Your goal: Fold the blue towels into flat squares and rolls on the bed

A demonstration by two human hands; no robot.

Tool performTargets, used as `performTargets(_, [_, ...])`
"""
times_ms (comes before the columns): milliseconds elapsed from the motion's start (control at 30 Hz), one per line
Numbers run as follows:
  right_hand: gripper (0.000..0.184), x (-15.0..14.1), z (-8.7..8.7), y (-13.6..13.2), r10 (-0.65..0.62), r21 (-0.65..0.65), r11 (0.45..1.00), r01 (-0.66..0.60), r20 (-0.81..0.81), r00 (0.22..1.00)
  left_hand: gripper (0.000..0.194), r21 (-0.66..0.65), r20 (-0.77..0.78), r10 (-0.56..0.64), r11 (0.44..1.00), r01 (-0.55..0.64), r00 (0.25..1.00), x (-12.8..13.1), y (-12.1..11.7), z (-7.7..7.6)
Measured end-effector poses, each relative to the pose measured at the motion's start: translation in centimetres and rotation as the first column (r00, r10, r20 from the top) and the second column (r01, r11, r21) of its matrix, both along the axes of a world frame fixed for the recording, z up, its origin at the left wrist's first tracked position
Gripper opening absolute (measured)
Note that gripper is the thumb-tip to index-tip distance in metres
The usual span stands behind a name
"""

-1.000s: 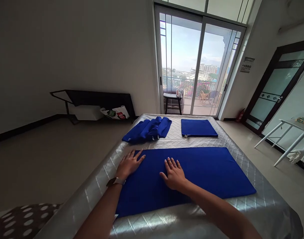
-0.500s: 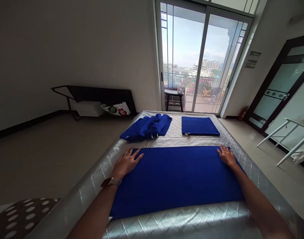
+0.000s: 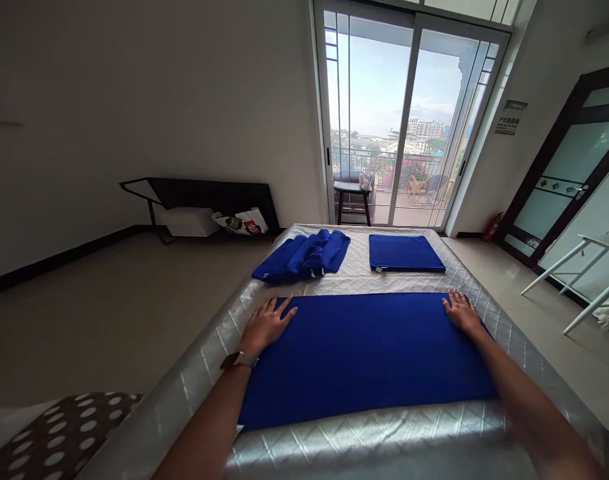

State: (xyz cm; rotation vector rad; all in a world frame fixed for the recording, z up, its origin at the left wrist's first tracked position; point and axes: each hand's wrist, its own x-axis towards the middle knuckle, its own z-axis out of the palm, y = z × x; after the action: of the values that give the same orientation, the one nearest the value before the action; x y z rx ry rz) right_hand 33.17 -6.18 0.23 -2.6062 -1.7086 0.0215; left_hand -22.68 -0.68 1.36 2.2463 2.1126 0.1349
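A long blue cloth (image 3: 369, 353) lies flat across the near part of a quilted, plastic-covered mattress (image 3: 364, 447). My left hand (image 3: 267, 325) rests open, fingers spread, on the cloth's far left corner; a watch sits on that wrist. My right hand (image 3: 462, 312) lies open and flat on the cloth's far right corner. Farther back on the mattress are a loose heap of blue cloths (image 3: 304, 257) on the left and a neatly folded blue cloth (image 3: 404, 253) on the right.
Beyond the mattress, glass sliding doors (image 3: 404, 120) open to a balcony with a stool (image 3: 353, 200). A dark overturned frame (image 3: 204, 197) leans at the left wall. White table legs (image 3: 584, 280) stand at right. A dotted fabric (image 3: 59, 433) lies at bottom left.
My right hand slid from the middle of the long cloth out to its far right corner. My left hand stayed on the left corner. The view shifted slightly.
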Motion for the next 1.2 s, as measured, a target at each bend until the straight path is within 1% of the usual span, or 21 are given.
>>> performTargets(67, [0.065, -1.1, 1.6, -0.2, -0.041, -0.039, 0.998, 0.043, 0.04, 0.998, 0.069, -0.001, 0.015, 0.002, 1.0, -0.002, 1.0, 0.2, -0.1, 0.1])
performTargets(133, [0.061, -2.9, 3.5, -0.3, -0.055, -0.05, 0.997, 0.061, 0.107, 0.993, 0.069, -0.005, 0.03, 0.001, 1.0, -0.001, 1.0, 0.2, 0.0, 0.1])
performTargets(200, [0.058, -5.7, 5.2, -0.2, 0.0, -0.016, 1.0, 0.003, 0.172, 0.985, 0.069, -0.004, 0.045, -0.005, 1.0, 0.005, 0.999, 0.3, 0.1, 0.0])
performTargets(267, [0.056, -9.7, 6.2, 0.0, 0.108, 0.025, 0.993, -0.115, 0.185, 0.977, 0.069, 0.004, 0.061, -0.011, 1.0, 0.011, 0.998, 0.2, 0.2, -0.1])
performTargets(333, [0.054, -14.5, 6.4, 0.3, 0.263, 0.043, 0.962, -0.269, 0.112, 0.958, 0.069, 0.015, 0.075, -0.014, 1.0, 0.013, 0.997, 0.2, 0.3, -0.2])
performTargets(367, [0.054, -17.0, 6.2, 0.4, 0.355, 0.053, 0.932, -0.358, 0.057, 0.933, 0.069, 0.018, 0.078, -0.015, 1.0, 0.014, 0.997, 0.2, 0.3, -0.3])
performTargets(433, [0.056, -21.5, 5.3, 0.5, 0.497, 0.083, 0.867, -0.492, -0.06, 0.866, 0.069, 0.015, 0.072, -0.011, 1.0, 0.01, 0.997, 0.2, 0.2, -0.3])
performTargets(500, [0.059, -24.6, 4.3, 0.6, 0.571, 0.078, 0.82, -0.566, -0.151, 0.807, 0.069, 0.013, 0.06, -0.011, 1.0, 0.011, 0.998, 0.2, 0.2, -0.3])
performTargets(567, [0.062, -25.6, 3.5, 0.6, 0.588, 0.055, 0.806, -0.59, -0.194, 0.785, 0.069, 0.019, 0.053, -0.019, 1.0, 0.018, 0.998, 0.2, 0.2, -0.3])
performTargets(633, [0.063, -24.6, 3.1, 0.5, 0.569, 0.031, 0.818, -0.575, -0.193, 0.799, 0.069, 0.024, 0.056, -0.024, 0.999, 0.023, 0.998, 0.1, 0.2, -0.4])
performTargets(700, [0.063, -21.9, 3.1, 0.3, 0.524, 0.005, 0.847, -0.531, -0.166, 0.835, 0.069, 0.017, 0.06, -0.019, 1.0, 0.018, 0.998, 0.0, 0.3, -0.5])
performTargets(767, [0.062, -17.9, 3.3, -0.1, 0.453, -0.027, 0.888, -0.46, -0.123, 0.883, 0.069, 0.016, 0.063, -0.014, 1.0, 0.013, 0.998, 0.0, 0.3, -0.5])
performTargets(867, [0.062, -10.7, 3.6, -0.9, 0.309, -0.074, 0.947, -0.312, -0.047, 0.95, 0.069, 0.019, 0.063, -0.017, 1.0, 0.016, 0.998, -0.1, 0.3, -0.4])
performTargets(933, [0.062, -6.2, 3.7, -1.5, 0.191, -0.096, 0.977, -0.192, -0.012, 0.981, 0.069, 0.003, 0.055, -0.018, 1.0, 0.018, 0.998, -0.2, 0.3, -0.3])
performTargets(1000, [0.062, -2.6, 3.6, -2.0, 0.08, -0.088, 0.993, -0.079, 0.005, 0.997, 0.07, -0.022, 0.044, -0.009, 1.0, 0.01, 0.999, -0.2, 0.3, -0.2])
performTargets(1033, [0.062, -1.3, 3.4, -2.2, 0.039, -0.078, 0.996, -0.038, 0.005, 0.999, 0.07, -0.032, 0.041, 0.0, 0.999, 0.001, 0.999, -0.3, 0.3, -0.2])
performTargets(1100, [0.063, 0.2, 3.0, -2.4, -0.001, -0.06, 0.998, 0.0, -0.008, 1.0, 0.071, -0.046, 0.035, 0.015, 0.999, -0.013, 0.999, -0.4, 0.3, -0.2])
performTargets(1200, [0.065, 0.7, 2.4, -2.4, 0.007, -0.053, 0.999, -0.009, -0.033, 0.999, 0.072, -0.053, 0.02, 0.023, 0.998, -0.022, 1.0, -0.6, 0.3, -0.5])
